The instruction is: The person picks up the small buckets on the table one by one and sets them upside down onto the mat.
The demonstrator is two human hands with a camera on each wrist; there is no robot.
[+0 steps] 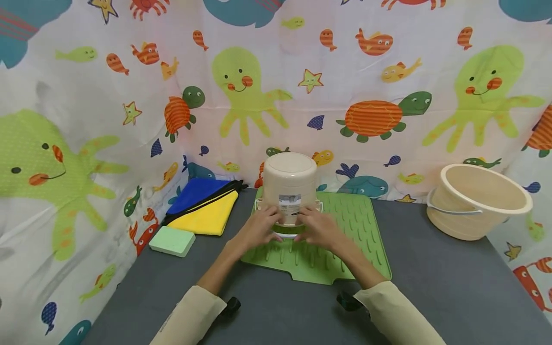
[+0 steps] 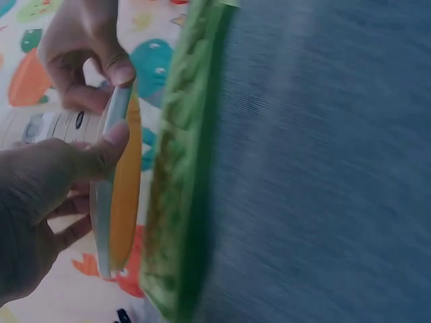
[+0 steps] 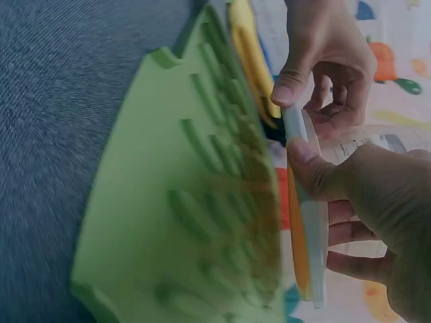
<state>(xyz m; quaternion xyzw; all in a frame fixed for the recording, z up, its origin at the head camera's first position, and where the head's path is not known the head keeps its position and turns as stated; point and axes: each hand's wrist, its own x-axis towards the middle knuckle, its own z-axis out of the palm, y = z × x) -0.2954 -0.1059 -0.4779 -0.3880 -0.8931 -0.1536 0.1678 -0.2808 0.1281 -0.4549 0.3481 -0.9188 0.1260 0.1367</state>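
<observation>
A cream lidded canister [image 1: 290,179] with a printed label is held upside down above the green ridged drying mat [image 1: 358,225]. Its pale lid [image 3: 310,229] faces down, and an orange underside shows in both wrist views. My left hand [image 1: 258,225] grips the rim on the left, thumb on the lid and fingers behind it. On the right, my right hand [image 1: 319,230] grips the same rim in the same way. From the wrist views, a gap shows between the lid and the mat. Wire clips stand out at the canister's sides.
At the back left lie folded blue and yellow cloths [image 1: 211,211] with black edging. In front of them sits a pale green sponge [image 1: 172,241]. A cream bucket [image 1: 465,225] with a handle stands at the right, near a patterned curtain [image 1: 284,110] around the dark table [image 1: 276,311].
</observation>
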